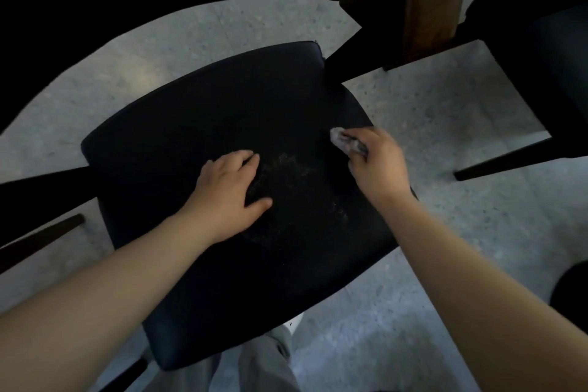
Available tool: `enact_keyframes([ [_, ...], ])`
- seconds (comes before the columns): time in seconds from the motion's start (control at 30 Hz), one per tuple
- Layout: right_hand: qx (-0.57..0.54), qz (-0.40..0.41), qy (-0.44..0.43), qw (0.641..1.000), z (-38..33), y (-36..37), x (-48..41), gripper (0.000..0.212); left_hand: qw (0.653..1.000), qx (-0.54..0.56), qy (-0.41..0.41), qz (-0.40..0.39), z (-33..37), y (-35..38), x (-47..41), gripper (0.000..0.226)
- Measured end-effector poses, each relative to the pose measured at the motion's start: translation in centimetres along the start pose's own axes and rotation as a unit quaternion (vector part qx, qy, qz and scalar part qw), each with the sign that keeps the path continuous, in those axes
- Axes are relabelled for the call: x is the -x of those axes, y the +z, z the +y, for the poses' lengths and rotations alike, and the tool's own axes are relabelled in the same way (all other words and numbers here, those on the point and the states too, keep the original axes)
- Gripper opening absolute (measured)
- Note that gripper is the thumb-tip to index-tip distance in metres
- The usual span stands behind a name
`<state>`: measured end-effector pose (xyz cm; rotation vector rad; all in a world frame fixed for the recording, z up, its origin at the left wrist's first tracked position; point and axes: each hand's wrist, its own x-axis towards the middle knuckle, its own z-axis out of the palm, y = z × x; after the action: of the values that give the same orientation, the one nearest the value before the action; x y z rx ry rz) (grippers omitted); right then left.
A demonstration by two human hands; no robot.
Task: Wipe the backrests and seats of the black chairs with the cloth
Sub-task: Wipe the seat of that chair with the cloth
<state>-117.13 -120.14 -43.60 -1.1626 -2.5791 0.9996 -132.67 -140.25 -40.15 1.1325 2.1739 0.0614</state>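
A black padded chair seat (178,137) fills the middle of the view, with a pale dusty patch near its centre. My left hand (227,191) rests flat on the seat just left of that patch, fingers spread. At the seat's right edge, my right hand (378,162) grips a small crumpled grey cloth (342,139) and holds it against the seat. The chair's backrest is hidden in the dark area at the top.
A second black chair (541,51) stands at the right, its dark leg (496,162) reaching over the speckled grey floor (429,111). A brown wooden post (429,0) rises at the top right. Dark chair legs (41,188) cross at the left. My grey trouser leg (254,366) is below.
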Motion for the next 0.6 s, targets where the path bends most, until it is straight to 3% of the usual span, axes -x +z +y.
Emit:
enact_keyframes([
  [0.13, 0.037, -0.031, 0.014, 0.999, 0.0, 2.9, 1.3, 0.032, 0.998, 0.003, -0.054, -0.016, -1.3, 2.5, 4.3, 0.114],
  [0.2, 0.020, -0.044, -0.020, 0.999, 0.1, 3.2, 5.1, 0.030, 0.995, 0.021, -0.095, -0.025, -2.2, 3.4, 5.3, 0.131],
  [0.33, -0.018, -0.122, -0.056, 0.991, 0.6, 1.8, 10.3, 0.037, 0.993, 0.008, -0.110, -0.052, -3.0, 4.5, 5.7, 0.142],
  [0.5, -0.012, 0.000, -0.002, 1.000, 0.6, 0.1, 6.2, 0.028, 0.994, -0.017, -0.105, -0.026, -3.2, 5.9, 5.3, 0.142],
  [0.6, 0.028, 0.014, 0.040, 0.999, 0.7, 1.5, 3.0, 0.031, 0.994, -0.031, -0.105, -0.017, -3.5, 6.5, 5.2, 0.141],
])
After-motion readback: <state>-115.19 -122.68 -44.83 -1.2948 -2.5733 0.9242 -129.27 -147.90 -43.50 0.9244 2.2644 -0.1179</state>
